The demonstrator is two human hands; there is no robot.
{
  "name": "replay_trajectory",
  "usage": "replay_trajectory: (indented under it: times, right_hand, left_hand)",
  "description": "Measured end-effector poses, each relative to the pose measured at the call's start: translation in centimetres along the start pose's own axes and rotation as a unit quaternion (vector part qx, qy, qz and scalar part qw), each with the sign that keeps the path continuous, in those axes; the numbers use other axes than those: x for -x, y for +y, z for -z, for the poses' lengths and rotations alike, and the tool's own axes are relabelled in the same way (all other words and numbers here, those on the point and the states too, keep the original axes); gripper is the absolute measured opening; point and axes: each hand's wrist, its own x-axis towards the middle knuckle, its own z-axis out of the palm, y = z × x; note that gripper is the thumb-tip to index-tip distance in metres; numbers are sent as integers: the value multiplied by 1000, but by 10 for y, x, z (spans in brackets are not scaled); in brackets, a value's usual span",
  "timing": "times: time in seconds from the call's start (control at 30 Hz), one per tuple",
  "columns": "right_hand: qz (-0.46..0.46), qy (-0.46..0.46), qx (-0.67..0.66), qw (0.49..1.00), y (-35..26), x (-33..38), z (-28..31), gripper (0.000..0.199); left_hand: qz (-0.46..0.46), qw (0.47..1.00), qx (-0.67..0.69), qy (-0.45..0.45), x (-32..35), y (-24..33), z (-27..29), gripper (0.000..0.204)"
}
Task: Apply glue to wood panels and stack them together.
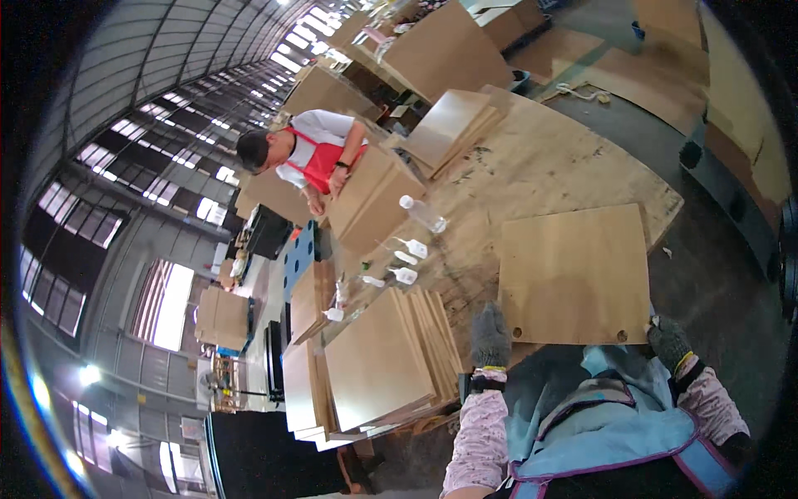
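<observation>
A square plywood panel (575,273) with small holes near its near edge lies flat on the worn wooden worktable (549,158). In a grey work glove, my left hand (490,335) rests at the panel's near left corner. My right hand (670,343), also gloved, touches the near right corner. Both hands sit at the panel's edge; whether the fingers wrap under it cannot be told. A stack of similar panels (382,362) lies to the left of my left hand.
A person in a red apron (320,158) leans over another stack of panels (370,200) at the table's far side. A clear plastic bottle (422,214) and small white glue bottles (407,262) stand mid-table. More panel stacks (453,125) lie beyond. Dark floor lies to the right.
</observation>
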Motion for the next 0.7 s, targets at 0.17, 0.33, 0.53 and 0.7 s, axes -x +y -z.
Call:
replay_trajectory:
  times: [0.17, 0.33, 0.53, 0.7]
  right_hand:
    - [-15, 32, -49, 998, 5, -28, -4, 24]
    - [133, 54, 75, 987, 39, -35, -3, 23]
    - [-48, 52, -236, 969, 63, -37, -35, 19]
    - [3, -2, -110, 994, 96, -31, -61, 23]
  left_hand:
    - [51, 990, -73, -107, 58, -39, -20, 36]
    - [157, 961, -96, -207, 41, 0, 0, 37]
    - [191, 970, 21, -151, 56, -12, -3, 40]
    - [246, 949, 49, -191, 55, -25, -33, 35]
